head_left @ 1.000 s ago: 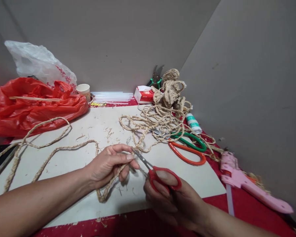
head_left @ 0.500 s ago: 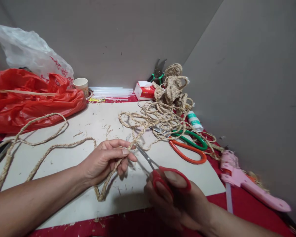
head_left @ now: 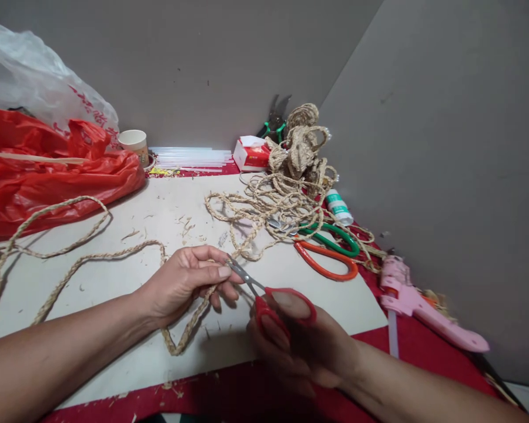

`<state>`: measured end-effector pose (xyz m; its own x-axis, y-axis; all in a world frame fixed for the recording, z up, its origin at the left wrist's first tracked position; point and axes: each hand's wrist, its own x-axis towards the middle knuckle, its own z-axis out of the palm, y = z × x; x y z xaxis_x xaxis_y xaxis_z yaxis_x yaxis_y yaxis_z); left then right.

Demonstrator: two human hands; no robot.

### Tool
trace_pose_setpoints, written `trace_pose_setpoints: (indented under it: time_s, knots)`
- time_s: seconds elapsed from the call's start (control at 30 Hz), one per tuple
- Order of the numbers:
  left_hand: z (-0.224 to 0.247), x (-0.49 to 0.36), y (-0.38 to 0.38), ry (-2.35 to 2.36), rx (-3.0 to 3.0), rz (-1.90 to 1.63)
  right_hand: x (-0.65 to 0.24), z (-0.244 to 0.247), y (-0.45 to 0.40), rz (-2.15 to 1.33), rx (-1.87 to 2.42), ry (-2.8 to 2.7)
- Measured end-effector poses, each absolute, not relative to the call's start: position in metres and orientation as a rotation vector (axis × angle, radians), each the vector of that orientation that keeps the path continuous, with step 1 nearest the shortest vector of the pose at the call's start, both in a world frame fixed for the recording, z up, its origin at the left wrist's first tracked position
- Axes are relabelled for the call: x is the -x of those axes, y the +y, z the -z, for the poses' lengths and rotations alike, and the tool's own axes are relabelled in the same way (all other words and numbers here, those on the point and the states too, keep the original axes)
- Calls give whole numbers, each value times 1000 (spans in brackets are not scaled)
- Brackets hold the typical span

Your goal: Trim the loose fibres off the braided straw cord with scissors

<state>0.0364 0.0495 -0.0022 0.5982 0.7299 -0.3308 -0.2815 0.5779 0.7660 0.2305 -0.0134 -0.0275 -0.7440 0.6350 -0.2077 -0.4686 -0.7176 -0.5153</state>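
A braided straw rope [head_left: 191,329] is pinched between the thumb and fingers of my left hand [head_left: 194,276], with a bent length hanging below the palm. More of this rope runs off to the left across the white board. My right hand [head_left: 300,341] is closed round the red handles of small scissors [head_left: 249,282], thumb and fingers through the loops. The scissor blades lie at the rope right beside my left fingertips. Beyond them, a tangled heap of braided rope [head_left: 273,200] rests on the board, partly over large scissors [head_left: 326,273] with green and orange handles.
On the right lies a pink glue gun [head_left: 432,314]. A red plastic bag [head_left: 48,182] fills the left, near a paper cup [head_left: 134,144] and clear glue sticks [head_left: 191,157]. At the back stand a red-white box [head_left: 252,154] and pruners [head_left: 275,123]. A white-green roll [head_left: 339,207] sits beside the heap.
The red scissors have moved left and closed further at the rope by my left fingertips. The rope beyond my left fingers now lies lower and looks separate from the held piece. The view has shifted slightly.
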Motion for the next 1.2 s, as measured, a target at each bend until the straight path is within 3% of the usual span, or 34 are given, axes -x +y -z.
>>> trace_pose_setpoints:
  time_s: [0.63,0.87,1.0,1.2]
  knots:
    - [-3,-33,52,716,-687,-691,-231,24,-13,-2183,442,-721]
    - [0,-34,52,752,-750,-716,-234,29,-14,-2098,635,-920]
    - [2,-33,52,734,-726,-716,-244,22,-11,-1883,928,-1234]
    - [4,-32,51,702,-703,-693,-253,2,2,-1181,1216,-1895]
